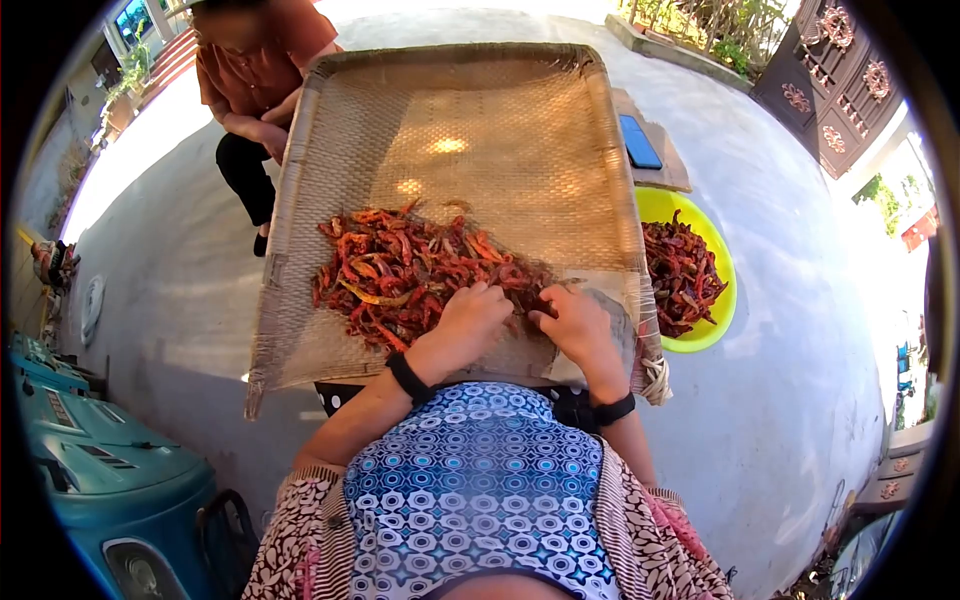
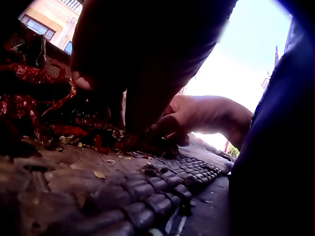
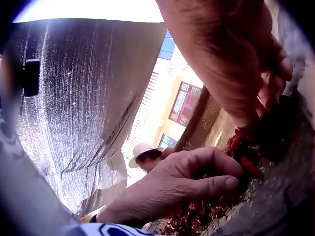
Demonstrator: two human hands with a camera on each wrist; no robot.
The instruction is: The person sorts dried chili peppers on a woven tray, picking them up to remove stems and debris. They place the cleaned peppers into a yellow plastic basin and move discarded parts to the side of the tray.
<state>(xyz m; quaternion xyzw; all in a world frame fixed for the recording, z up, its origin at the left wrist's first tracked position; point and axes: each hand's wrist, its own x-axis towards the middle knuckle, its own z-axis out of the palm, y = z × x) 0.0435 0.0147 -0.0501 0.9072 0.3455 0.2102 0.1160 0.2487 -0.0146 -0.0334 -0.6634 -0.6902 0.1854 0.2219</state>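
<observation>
While both hands work in the heap of dried red chillies (image 1: pixel 420 270) lying toward the near edge of the woven tray (image 1: pixel 500 130), the left hand (image 1: pixel 470 318) has its fingers curled round a clump of pods. The right hand (image 1: pixel 578 325), just beside it, pinches a few pods in bent fingers (image 3: pixel 278 71). A yellow bowl (image 1: pixel 655 205) of more chillies sits off the tray's right edge, and another person (image 1: pixel 255 60) crouches at its far left corner.

L hand (image 1: pixel 470 315) & R hand (image 1: pixel 575 320) nearly touching at near edge of my big woven bamboo tray (image 1: pixel 480 130). Heap of dried red chillies (image 1: pixel 400 270) blocks straight ahead; far half bare, free reach. Round yellow-green plastic bowl (image 1: pixel 700 340) just R of tray, crouching person in orange shirt (image 1: pixel 260 60) at far-L corner.
</observation>
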